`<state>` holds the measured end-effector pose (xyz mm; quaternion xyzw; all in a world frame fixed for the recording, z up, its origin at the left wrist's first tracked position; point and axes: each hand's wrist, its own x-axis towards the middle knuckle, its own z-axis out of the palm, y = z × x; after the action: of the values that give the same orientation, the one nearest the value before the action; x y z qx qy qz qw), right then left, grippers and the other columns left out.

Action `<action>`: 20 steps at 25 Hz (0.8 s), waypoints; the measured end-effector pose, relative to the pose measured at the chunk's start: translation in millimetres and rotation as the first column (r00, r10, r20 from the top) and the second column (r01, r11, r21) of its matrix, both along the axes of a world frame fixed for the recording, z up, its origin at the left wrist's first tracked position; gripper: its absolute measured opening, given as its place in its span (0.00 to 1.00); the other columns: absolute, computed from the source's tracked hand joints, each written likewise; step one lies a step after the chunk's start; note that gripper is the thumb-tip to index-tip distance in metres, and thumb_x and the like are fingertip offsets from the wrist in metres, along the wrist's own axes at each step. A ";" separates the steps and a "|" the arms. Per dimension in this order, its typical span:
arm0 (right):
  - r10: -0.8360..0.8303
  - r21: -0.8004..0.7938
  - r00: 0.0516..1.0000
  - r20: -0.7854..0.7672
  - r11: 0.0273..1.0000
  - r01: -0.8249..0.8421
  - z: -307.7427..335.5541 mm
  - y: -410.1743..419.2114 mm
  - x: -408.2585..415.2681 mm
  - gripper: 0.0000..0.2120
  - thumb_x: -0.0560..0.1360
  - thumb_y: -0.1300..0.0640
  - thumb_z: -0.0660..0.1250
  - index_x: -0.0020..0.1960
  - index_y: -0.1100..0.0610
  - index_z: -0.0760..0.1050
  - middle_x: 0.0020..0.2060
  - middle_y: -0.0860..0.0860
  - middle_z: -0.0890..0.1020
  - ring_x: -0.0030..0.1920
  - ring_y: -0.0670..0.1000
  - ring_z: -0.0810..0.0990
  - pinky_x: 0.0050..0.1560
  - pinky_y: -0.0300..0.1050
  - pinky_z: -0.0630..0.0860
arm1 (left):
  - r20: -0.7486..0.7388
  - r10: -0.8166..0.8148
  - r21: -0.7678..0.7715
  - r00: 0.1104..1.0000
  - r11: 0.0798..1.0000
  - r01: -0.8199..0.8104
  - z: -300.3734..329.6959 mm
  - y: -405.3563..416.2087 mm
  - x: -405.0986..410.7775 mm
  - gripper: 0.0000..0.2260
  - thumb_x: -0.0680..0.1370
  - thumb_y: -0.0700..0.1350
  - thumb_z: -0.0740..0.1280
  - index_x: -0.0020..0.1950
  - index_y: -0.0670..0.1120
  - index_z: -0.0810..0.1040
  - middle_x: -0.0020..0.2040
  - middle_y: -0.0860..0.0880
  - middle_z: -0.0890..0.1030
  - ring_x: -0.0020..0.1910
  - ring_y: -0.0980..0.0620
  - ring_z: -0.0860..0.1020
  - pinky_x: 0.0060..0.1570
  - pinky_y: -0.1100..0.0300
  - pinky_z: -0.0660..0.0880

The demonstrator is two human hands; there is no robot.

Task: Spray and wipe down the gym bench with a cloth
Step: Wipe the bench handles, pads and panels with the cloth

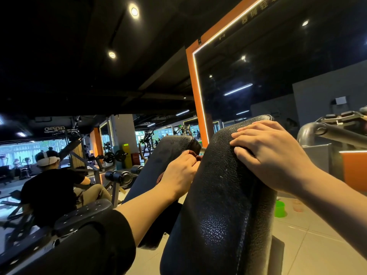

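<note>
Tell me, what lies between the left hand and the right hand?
In the head view, the near black bench pad lies between them: the right hand rests on its top, and the left hand grips a dark red cloth beside it.

Dark ceiling (83, 56) with round spotlights (134, 11). Orange-framed mirror (258, 86) ahead. Pale tiled floor (309, 245). Bright windows (23, 149) far left; grey wall (321, 92) right.
</note>
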<state>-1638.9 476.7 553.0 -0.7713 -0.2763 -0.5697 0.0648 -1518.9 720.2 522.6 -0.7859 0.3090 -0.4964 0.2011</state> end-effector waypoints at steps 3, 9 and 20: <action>-0.019 -0.003 1.000 0.004 1.000 0.019 0.0 0.4 0.7 0.21 0.74 0.48 0.54 0.42 0.54 0.84 0.44 0.50 0.85 0.49 0.53 0.82 0.58 0.47 0.63 | -0.005 0.004 0.032 1.000 0.999 -0.004 5.0 5.3 -10.7 0.08 0.71 0.36 0.71 0.49 0.42 0.82 0.44 0.46 0.82 0.47 0.47 0.79 0.47 0.59 0.78; -0.039 0.002 0.999 0.009 0.999 0.039 -1.1 1.2 2.6 0.22 0.74 0.47 0.53 0.41 0.55 0.83 0.44 0.51 0.85 0.49 0.54 0.82 0.59 0.48 0.64 | -0.084 0.117 -0.159 0.990 0.979 -0.130 48.9 -31.0 11.3 0.13 0.80 0.46 0.59 0.59 0.43 0.78 0.58 0.45 0.79 0.58 0.46 0.74 0.61 0.55 0.71; -0.023 -0.002 0.999 -0.035 1.000 0.023 3.3 -5.3 6.1 0.22 0.74 0.48 0.52 0.40 0.54 0.83 0.42 0.50 0.85 0.48 0.55 0.82 0.56 0.46 0.62 | -0.056 0.004 0.062 0.998 0.998 0.000 8.9 -5.6 -1.9 0.15 0.76 0.43 0.54 0.43 0.40 0.79 0.39 0.43 0.80 0.40 0.44 0.78 0.44 0.53 0.78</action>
<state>-1632.8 471.4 556.3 -0.7844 -0.2666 -0.5565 0.0625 -1520.8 714.6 531.5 -0.7933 0.3289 -0.4641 0.2171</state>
